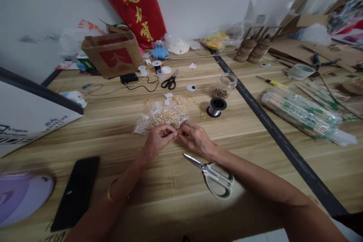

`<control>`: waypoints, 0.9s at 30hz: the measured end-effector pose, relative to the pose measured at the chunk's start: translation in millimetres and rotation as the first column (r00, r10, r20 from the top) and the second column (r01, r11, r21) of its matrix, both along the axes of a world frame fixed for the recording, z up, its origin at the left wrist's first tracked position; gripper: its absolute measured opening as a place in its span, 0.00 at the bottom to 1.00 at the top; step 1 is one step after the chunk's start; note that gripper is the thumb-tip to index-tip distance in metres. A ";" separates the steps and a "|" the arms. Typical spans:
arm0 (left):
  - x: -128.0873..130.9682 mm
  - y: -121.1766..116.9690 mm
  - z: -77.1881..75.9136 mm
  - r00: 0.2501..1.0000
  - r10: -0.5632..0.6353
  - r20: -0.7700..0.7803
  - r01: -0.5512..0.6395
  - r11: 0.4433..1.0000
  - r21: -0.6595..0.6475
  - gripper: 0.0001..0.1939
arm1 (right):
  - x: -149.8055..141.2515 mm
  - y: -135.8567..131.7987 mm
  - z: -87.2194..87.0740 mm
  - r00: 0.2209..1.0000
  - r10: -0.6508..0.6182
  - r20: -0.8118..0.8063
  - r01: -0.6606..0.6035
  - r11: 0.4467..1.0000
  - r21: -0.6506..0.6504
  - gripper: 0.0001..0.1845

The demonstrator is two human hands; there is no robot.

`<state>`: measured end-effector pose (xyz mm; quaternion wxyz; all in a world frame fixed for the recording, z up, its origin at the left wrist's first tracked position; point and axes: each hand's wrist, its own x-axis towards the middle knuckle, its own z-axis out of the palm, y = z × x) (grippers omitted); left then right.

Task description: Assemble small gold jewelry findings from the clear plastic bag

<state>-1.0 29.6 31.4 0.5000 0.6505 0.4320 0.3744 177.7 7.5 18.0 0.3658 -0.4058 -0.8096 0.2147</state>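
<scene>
Fingertips pinched, my left hand [160,140] meets my right hand [195,138] over the middle of the wooden table. Whatever lies between the fingertips is too small to make out. Just beyond them is a pile of small gold and silver jewelry findings [170,115], partly in clear plastic bags [142,123]. Below my right hand lie scissors with pale handles [217,181], blades pointing up and left. A spool of thin wire [216,107] stands to the right of the pile, near a gold chain [197,102].
A jar of beads [224,87], black scissors [170,80] and a paper bag [113,55] stand farther back. On the right lie bagged sticks [300,113] beyond a dark strip [272,132]. A black phone [76,193] and white box [34,113] are at left.
</scene>
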 end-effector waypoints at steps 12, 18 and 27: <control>1.7 -0.8 0.4 0.999 0.034 0.029 -0.033 0.999 -0.028 0.05 | 1.3 -0.6 -0.4 0.998 -0.010 0.060 0.008 0.999 0.034 0.05; 0.6 0.9 0.5 0.996 0.038 0.081 -0.030 0.994 -0.101 0.05 | 0.3 -0.1 3.7 0.998 0.029 -0.061 -0.030 1.000 -0.010 0.05; -3.5 5.8 -5.8 0.964 0.082 0.253 0.006 0.944 -0.329 0.10 | -1.3 -2.2 14.5 0.980 -0.024 -0.195 -0.003 0.990 -0.140 0.05</control>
